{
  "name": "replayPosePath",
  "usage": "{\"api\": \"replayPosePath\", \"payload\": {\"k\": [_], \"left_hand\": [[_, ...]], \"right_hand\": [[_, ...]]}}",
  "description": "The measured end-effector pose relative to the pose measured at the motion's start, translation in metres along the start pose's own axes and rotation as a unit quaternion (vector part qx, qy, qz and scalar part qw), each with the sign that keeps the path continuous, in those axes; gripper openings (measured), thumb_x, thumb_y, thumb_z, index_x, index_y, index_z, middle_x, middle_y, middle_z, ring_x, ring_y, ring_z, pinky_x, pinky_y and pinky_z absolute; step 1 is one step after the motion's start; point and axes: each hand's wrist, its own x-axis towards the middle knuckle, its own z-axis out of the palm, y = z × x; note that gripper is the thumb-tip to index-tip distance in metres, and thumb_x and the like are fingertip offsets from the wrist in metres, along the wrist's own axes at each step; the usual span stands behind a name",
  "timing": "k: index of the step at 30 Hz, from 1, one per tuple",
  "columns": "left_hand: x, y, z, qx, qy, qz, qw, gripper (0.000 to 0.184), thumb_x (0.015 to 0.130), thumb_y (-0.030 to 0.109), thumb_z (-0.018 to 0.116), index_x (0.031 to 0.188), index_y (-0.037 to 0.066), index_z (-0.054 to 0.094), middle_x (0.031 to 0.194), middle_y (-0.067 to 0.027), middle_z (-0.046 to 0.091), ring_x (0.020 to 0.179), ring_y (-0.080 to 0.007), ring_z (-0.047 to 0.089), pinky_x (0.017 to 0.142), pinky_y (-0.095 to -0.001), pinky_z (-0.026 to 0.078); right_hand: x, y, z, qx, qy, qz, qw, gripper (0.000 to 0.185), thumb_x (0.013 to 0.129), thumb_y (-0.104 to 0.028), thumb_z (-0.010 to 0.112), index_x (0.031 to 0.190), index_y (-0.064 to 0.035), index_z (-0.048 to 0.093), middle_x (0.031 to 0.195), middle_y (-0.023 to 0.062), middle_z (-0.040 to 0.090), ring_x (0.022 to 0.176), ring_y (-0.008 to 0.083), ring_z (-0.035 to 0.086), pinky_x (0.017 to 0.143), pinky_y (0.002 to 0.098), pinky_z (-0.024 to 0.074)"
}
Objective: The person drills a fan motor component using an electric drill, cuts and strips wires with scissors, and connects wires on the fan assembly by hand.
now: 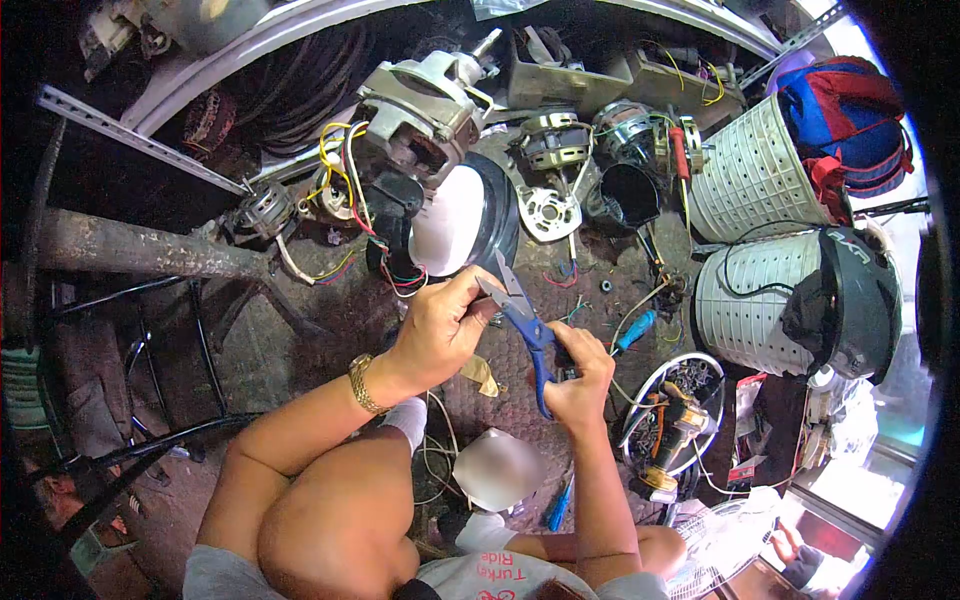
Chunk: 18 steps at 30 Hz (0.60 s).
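Observation:
My right hand is closed around the blue handles of a pair of scissors. The scissors' two metal blades are parted and point up and left, close to my left fingertips. My left hand, with a gold watch at the wrist, has thumb and fingers pinched together; whatever lies between them is too small to make out. Just beyond it, coloured wires hang from a large fan motor, which stands tilted over a white and black base.
Several motors, including one with a metal bracket, lie behind. A blue screwdriver and a drill over a basin of small parts are to the right. White perforated tubs stand farther right; a rusty pipe is left.

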Motion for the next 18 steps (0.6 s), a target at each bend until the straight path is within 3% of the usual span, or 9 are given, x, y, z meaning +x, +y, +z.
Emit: {"api": "replayPosePath", "payload": {"k": [7, 9, 12, 16, 18], "left_hand": [[0.000, -0.005, -0.004, -0.015, -0.038, -0.021, 0.999, 0.014, 0.079, -0.008, 0.055, 0.089, 0.001, 0.059, 0.057, -0.0071, 0.047, 0.050, -0.0081, 0.040, 0.047, -0.0272, 0.033], [0.000, -0.006, -0.004, -0.025, -0.037, -0.015, 0.999, 0.014, 0.079, -0.008, 0.055, 0.088, 0.001, 0.059, 0.056, -0.0067, 0.045, 0.050, -0.0076, 0.039, 0.046, -0.0271, 0.032], [0.000, -0.007, -0.005, -0.021, -0.042, 0.002, 0.999, 0.014, 0.080, -0.008, 0.055, 0.089, 0.001, 0.059, 0.056, -0.0073, 0.047, 0.050, -0.0081, 0.040, 0.047, -0.0271, 0.033], [0.002, -0.002, -0.007, -0.021, -0.055, -0.004, 0.998, 0.012, 0.081, -0.005, 0.055, 0.089, 0.001, 0.060, 0.061, -0.0114, 0.055, 0.050, -0.0141, 0.049, 0.048, -0.0289, 0.038], [0.004, 0.000, -0.010, -0.010, -0.065, -0.003, 0.998, 0.011, 0.081, -0.004, 0.055, 0.090, 0.001, 0.060, 0.063, -0.0129, 0.058, 0.051, -0.0172, 0.054, 0.050, -0.0296, 0.040]], "right_hand": [[0.008, -0.001, -0.005, -0.046, 0.013, -0.045, 0.998, 0.044, 0.051, -0.008, 0.070, 0.095, -0.0049, 0.065, 0.074, 0.0112, 0.059, 0.069, 0.0302, 0.056, 0.065, 0.0357, 0.0432], [0.010, -0.001, -0.007, -0.071, 0.030, -0.079, 0.994, 0.043, 0.052, -0.008, 0.069, 0.095, -0.0099, 0.066, 0.067, 0.0061, 0.053, 0.065, 0.0244, 0.052, 0.059, 0.0350, 0.0358], [0.009, 0.001, -0.006, -0.066, 0.035, -0.084, 0.994, 0.042, 0.052, -0.009, 0.069, 0.094, -0.0095, 0.066, 0.064, 0.0061, 0.050, 0.061, 0.0239, 0.050, 0.056, 0.0347, 0.0349], [0.000, 0.001, -0.008, -0.056, -0.004, -0.039, 0.998, 0.043, 0.053, -0.005, 0.070, 0.096, -0.0041, 0.065, 0.073, 0.0109, 0.059, 0.065, 0.0253, 0.057, 0.060, 0.0324, 0.0435], [-0.007, 0.004, 0.002, 0.020, 0.020, -0.024, 0.999, 0.040, 0.058, -0.005, 0.072, 0.098, -0.0027, 0.065, 0.077, 0.0072, 0.063, 0.067, 0.0151, 0.058, 0.059, 0.0274, 0.0454]]}}
